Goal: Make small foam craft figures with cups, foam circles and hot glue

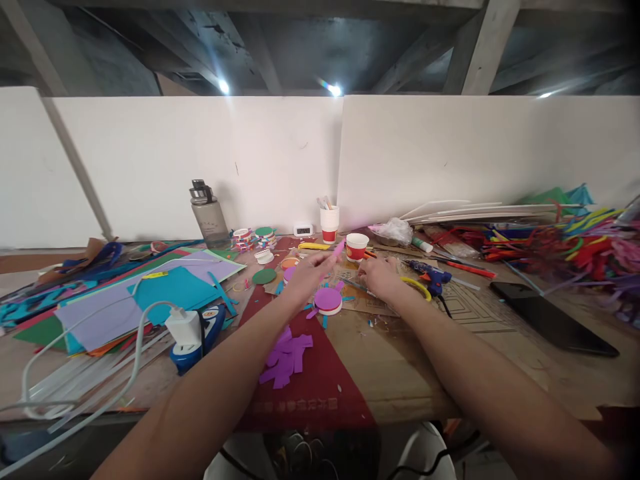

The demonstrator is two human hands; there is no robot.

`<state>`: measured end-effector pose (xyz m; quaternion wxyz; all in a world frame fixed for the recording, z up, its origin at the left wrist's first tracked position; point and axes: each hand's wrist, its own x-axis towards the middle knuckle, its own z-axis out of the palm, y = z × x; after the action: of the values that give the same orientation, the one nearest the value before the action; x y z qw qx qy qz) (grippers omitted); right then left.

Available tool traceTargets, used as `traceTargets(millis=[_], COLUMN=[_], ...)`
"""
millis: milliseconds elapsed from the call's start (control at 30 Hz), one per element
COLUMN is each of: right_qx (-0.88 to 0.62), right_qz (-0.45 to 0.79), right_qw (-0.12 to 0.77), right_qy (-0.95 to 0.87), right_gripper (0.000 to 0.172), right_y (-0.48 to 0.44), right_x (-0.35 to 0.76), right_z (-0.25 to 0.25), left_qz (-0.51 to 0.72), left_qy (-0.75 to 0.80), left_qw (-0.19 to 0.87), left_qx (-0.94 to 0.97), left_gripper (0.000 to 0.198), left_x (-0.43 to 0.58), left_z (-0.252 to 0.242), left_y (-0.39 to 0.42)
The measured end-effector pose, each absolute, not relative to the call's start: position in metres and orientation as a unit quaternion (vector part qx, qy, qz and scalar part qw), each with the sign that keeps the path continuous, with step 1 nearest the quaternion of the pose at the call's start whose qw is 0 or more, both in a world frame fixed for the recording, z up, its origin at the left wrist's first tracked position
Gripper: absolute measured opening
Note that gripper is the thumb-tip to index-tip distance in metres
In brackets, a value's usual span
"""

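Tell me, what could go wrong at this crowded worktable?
The blue glue gun lies close to the right hand; if hot, it might burn the skin. The red-and-white paper cup stands just beyond that hand, so a slip could tip it. Loose purple paper strips lie beside the left forearm and might get swept away.

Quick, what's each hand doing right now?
Left hand: closed on a pink strip.
Right hand: fingers curled, near the red-and-white cup; whether it holds anything cannot be told.
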<state>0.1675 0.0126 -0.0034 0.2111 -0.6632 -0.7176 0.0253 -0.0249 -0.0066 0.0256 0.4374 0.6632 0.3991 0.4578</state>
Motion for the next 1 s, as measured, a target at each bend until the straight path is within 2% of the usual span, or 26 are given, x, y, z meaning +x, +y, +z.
traceTargets(millis=[33, 67, 133, 200, 267, 367, 500, 800, 900, 1000], right_qx=[-0.662, -0.658, -0.636, -0.573, -0.478, -0.362, -0.308, -0.293, -0.299, -0.310], right_qz=[0.021, 0.015, -0.005, -0.020, -0.017, 0.000, 0.023, 0.053, 0.050, 0.033], right_qw=[0.202, 0.201, 0.238, 0.313, 0.381, 0.405, 0.391, 0.443, 0.451, 0.428], right_qy=[-0.722, -0.725, -0.734, -0.757, -0.792, -0.840, -0.867, -0.846, -0.839, -0.849], right_gripper=[0.008, 0.013, 0.037, 0.056, 0.068, 0.080, 0.076, 0.042, 0.043, 0.054], right_y=[0.012, 0.011, 0.009, 0.006, 0.002, -0.006, -0.017, -0.017, -0.016, -0.017], right_x=[0.167, 0.166, 0.164, 0.162, 0.158, 0.151, 0.144, 0.142, 0.139, 0.139], right_z=[-0.003, -0.002, 0.001, 0.003, 0.004, 0.004, 0.008, 0.007, 0.004, 0.004], left_qz=[0.470, 0.480, 0.494, 0.496, 0.486, 0.465, 0.442, 0.456, 0.467, 0.487], left_qy=[0.395, 0.387, 0.364, 0.353, 0.350, 0.344, 0.334, 0.296, 0.283, 0.289], left_qw=[0.454, 0.477, 0.532, 0.577, 0.605, 0.625, 0.635, 0.646, 0.653, 0.645], left_qx=[0.646, 0.626, 0.584, 0.545, 0.524, 0.524, 0.538, 0.536, 0.525, 0.512], left_gripper=[0.034, 0.035, 0.039, 0.043, 0.047, 0.050, 0.052, 0.050, 0.048, 0.045], left_x=[-0.026, -0.026, -0.027, -0.026, -0.023, -0.018, -0.014, -0.013, -0.012, -0.013], left_z=[0.027, 0.028, 0.027, 0.023, 0.019, 0.014, 0.014, 0.012, 0.012, 0.013], left_y=[-0.006, -0.005, -0.003, 0.000, 0.001, 0.000, -0.003, -0.006, -0.007, -0.008])
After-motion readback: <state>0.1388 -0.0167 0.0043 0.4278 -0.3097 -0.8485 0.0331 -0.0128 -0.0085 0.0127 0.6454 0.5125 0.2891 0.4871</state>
